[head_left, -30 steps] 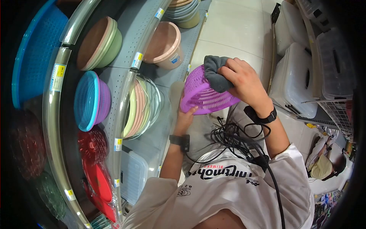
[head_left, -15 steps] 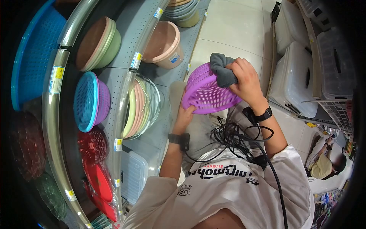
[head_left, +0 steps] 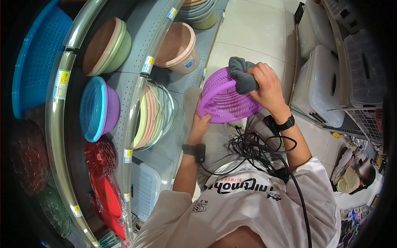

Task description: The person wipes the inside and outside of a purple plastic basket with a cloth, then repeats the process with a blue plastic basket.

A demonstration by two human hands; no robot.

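A purple plastic basket (head_left: 229, 101) with slotted sides is held tilted in front of my body. My left hand (head_left: 200, 124) grips its near rim on the left, thumb over the edge and the other fingers mostly hidden behind. My right hand (head_left: 266, 84) is closed on a dark grey cloth (head_left: 244, 76), which is pressed against the far right part of the basket's rim. Below the basket, a bundle of black cables (head_left: 256, 149) hangs against my white shirt (head_left: 248, 198).
Shelves on the left carry a blue-and-purple basket stack (head_left: 93, 109), nested basins (head_left: 107, 47), a pink bucket (head_left: 178, 47) and red plastic ware (head_left: 105, 186). Clear storage boxes (head_left: 320, 87) stand on the right. Another person (head_left: 351, 175) is farther off at the lower right.
The grey cloth and my right hand have shifted very slightly along the rim. The basket and my left hand stay nearly in place. The distant person's arms have moved a little.
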